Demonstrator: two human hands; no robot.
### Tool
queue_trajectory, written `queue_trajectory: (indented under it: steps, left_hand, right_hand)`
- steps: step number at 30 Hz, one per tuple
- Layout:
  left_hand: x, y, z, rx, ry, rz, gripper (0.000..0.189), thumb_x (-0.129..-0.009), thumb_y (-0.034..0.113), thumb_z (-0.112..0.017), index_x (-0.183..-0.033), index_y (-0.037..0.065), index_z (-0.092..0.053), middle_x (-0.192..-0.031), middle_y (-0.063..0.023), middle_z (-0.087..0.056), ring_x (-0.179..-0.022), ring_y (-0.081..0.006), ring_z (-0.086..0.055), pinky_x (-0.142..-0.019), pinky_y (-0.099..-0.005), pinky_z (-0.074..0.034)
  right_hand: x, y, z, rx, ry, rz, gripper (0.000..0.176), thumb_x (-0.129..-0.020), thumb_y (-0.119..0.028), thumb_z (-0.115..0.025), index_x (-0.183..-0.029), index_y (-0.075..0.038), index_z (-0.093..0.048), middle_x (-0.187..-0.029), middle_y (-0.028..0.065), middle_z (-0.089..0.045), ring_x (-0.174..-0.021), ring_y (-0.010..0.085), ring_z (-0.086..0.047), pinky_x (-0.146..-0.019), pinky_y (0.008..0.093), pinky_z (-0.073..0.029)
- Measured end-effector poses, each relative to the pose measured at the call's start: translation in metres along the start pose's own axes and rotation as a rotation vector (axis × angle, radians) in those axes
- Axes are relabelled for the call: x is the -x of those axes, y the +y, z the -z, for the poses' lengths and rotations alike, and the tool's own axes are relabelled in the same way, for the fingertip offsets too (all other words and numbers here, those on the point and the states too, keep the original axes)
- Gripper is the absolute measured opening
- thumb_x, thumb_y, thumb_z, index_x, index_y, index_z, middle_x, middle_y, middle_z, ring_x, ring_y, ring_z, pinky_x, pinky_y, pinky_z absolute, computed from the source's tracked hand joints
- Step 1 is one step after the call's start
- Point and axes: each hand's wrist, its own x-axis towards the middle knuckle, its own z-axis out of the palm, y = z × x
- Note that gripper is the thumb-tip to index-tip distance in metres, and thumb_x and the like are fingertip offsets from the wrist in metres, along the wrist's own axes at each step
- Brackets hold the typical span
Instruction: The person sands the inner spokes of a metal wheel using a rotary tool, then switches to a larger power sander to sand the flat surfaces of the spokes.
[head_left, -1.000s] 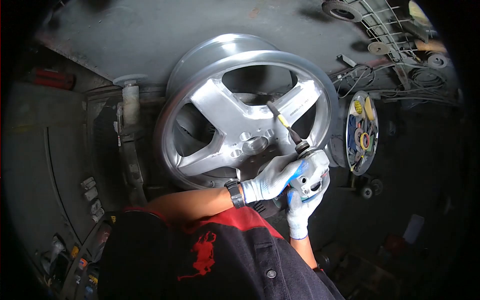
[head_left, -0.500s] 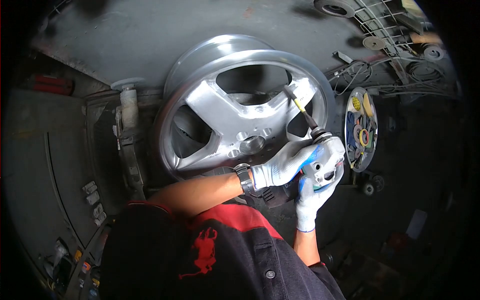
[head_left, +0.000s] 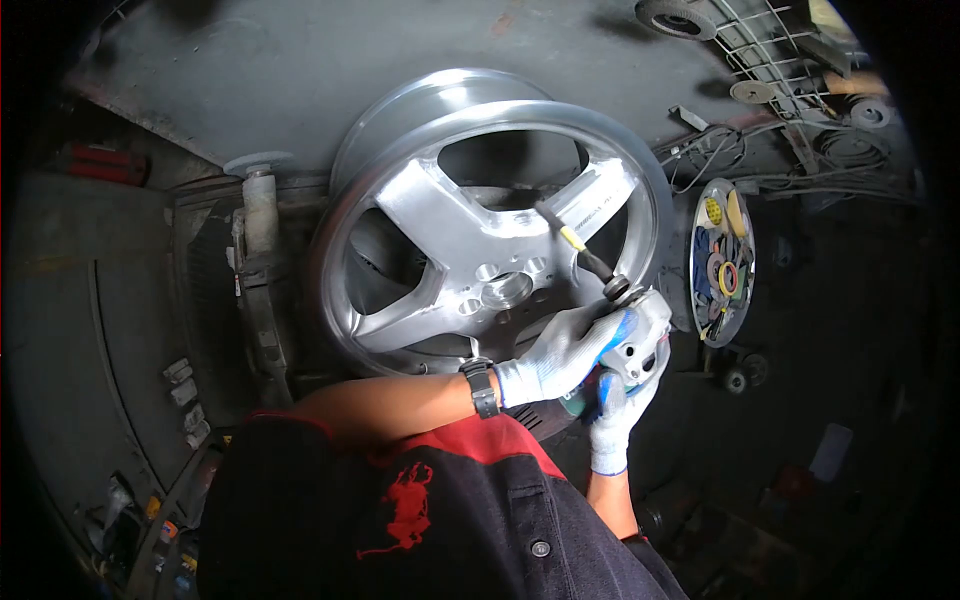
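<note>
A silver alloy wheel rim (head_left: pixel 425 205) stands tilted, its spoked face toward me. Both my hands wear white knit gloves with blue patches and grip one angle grinder (head_left: pixel 652 318), which has a metal gear head and a greenish body. My left hand (head_left: pixel 565 355), a black watch at its wrist, wraps over the grinder from the left. From below, my right hand (head_left: pixel 622 412) closes around its head. A long spindle with a yellow band (head_left: pixel 572 238) sticks out of the grinder up and left. Its dark tip overlaps the inner end of the upper-right spoke, beside the upper window.
To the right, an oval tray (head_left: pixel 748 300) holds tape rolls and small pieces. Cables (head_left: pixel 850 148) and a wire rack (head_left: pixel 770 40) with abrasive wheels are at upper right. A disc on a cylindrical shaft (head_left: pixel 259 210) stands left of the rim. Small boxes (head_left: pixel 185 395) lie at far left.
Both hands and the grinder have shifted left and slightly down. The spindle tip has moved from the outer part of the upper-right spoke inward toward the hub.
</note>
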Motion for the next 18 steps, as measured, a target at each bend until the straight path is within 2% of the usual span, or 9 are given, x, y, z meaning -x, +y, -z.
queue_trajectory:
  steps: [3, 6, 9, 11, 13, 15, 17, 18]
  left_hand:
    - [-0.020, -0.002, -0.004, 0.017, -0.070, -0.097, 0.047, -0.102, 0.037, -0.048, -0.122, -0.004, -0.058, -0.104, -0.0099, -0.066, -0.098, -0.0124, -0.058, -0.087, -0.0298, -0.047]
    - [-0.032, 0.001, -0.005, 0.038, -0.112, -0.104, 0.047, -0.102, 0.037, -0.048, -0.123, -0.004, -0.057, -0.106, -0.0100, -0.066, -0.100, -0.0118, -0.058, -0.088, -0.0301, -0.047]
    - [-0.027, -0.002, 0.004, 0.054, -0.147, -0.098, 0.047, -0.101, 0.036, -0.048, -0.123, -0.004, -0.057, -0.109, -0.0097, -0.065, -0.102, -0.0115, -0.057, -0.090, -0.0299, -0.047]
    - [-0.013, -0.003, 0.008, 0.012, -0.126, -0.073, 0.047, -0.101, 0.035, -0.048, -0.124, -0.005, -0.057, -0.110, -0.0102, -0.065, -0.104, -0.0117, -0.057, -0.092, -0.0301, -0.046]
    - [-0.001, -0.010, 0.006, 0.047, -0.089, -0.084, 0.047, -0.102, 0.035, -0.047, -0.125, -0.005, -0.056, -0.110, -0.0117, -0.065, -0.105, -0.0132, -0.058, -0.093, -0.0305, -0.046]
    - [0.005, -0.014, 0.007, -0.036, 0.003, -0.128, 0.049, -0.102, 0.038, -0.048, -0.118, -0.007, -0.057, -0.099, -0.0200, -0.068, -0.097, -0.0151, -0.062, -0.086, -0.0334, -0.049]
    - [0.005, -0.013, 0.005, -0.047, 0.044, -0.150, 0.048, -0.102, 0.038, -0.048, -0.117, -0.007, -0.058, -0.098, -0.0198, -0.068, -0.094, -0.0150, -0.062, -0.085, -0.0339, -0.049]
    - [0.002, -0.010, 0.007, -0.154, 0.006, -0.218, 0.046, -0.102, 0.036, -0.048, -0.119, -0.006, -0.057, -0.101, -0.0151, -0.067, -0.097, -0.0142, -0.060, -0.087, -0.0323, -0.048]
  right_hand:
    - [-0.011, -0.002, 0.001, 0.042, 0.054, 0.043, 0.106, -0.074, -0.044, -0.082, -0.150, 0.003, -0.026, -0.142, 0.0171, -0.044, -0.131, 0.0258, -0.044, -0.110, 0.0389, -0.035]
    - [-0.019, 0.000, 0.002, 0.147, 0.150, 0.121, 0.107, -0.072, -0.041, -0.083, -0.149, 0.005, -0.025, -0.142, 0.0188, -0.043, -0.130, 0.0277, -0.045, -0.109, 0.0403, -0.036]
    - [-0.013, -0.003, -0.001, 0.116, 0.098, 0.100, 0.107, -0.071, -0.039, -0.082, -0.149, 0.005, -0.024, -0.141, 0.0195, -0.043, -0.130, 0.0281, -0.045, -0.109, 0.0408, -0.036]
    - [-0.005, -0.003, -0.001, 0.229, 0.055, 0.099, 0.101, -0.066, -0.026, -0.077, -0.148, 0.004, -0.026, -0.138, 0.0192, -0.045, -0.128, 0.0283, -0.046, -0.108, 0.0405, -0.036]
    - [0.002, 0.000, -0.001, 0.271, 0.000, 0.098, 0.098, -0.065, -0.022, -0.074, -0.148, 0.004, -0.028, -0.137, 0.0187, -0.045, -0.127, 0.0276, -0.047, -0.108, 0.0403, -0.037]
    - [0.004, -0.001, -0.001, 0.231, -0.013, 0.083, 0.098, -0.065, -0.022, -0.074, -0.147, 0.004, -0.028, -0.137, 0.0187, -0.045, -0.127, 0.0274, -0.047, -0.108, 0.0401, -0.037]
    - [0.003, -0.004, -0.002, 0.192, -0.028, 0.069, 0.097, -0.065, -0.021, -0.074, -0.147, 0.003, -0.029, -0.138, 0.0186, -0.045, -0.127, 0.0271, -0.047, -0.108, 0.0399, -0.037]
    - [-0.001, -0.007, -0.003, 0.171, 0.015, 0.057, 0.097, -0.065, -0.020, -0.074, -0.147, 0.003, -0.029, -0.138, 0.0184, -0.045, -0.127, 0.0269, -0.047, -0.108, 0.0398, -0.036]
